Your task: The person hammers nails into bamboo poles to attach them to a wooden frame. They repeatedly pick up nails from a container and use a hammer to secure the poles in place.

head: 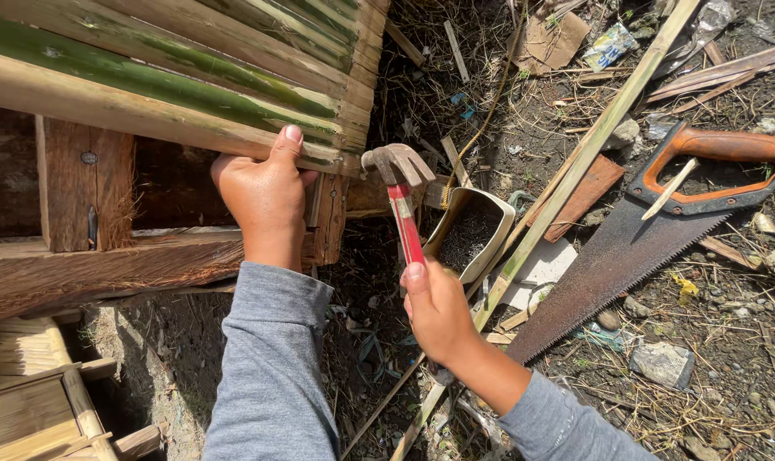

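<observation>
A: Head view: where are the hands?

B: The left hand [264,198] is closed around the lower edge of a split bamboo slat [174,115], thumb up. The right hand [439,312] grips a red-handled claw hammer [402,192], head raised beside the wall.

A: Risk?

B: A stray swing could catch that thumb; the saw [652,235] lies nearby.

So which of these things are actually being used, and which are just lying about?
In use:
- hammer, gripped by the right hand
- bamboo slats, steadied by the left hand

Lying about:
- handsaw on the ground
- container of nails
- long bamboo strip
- litter scraps
</observation>
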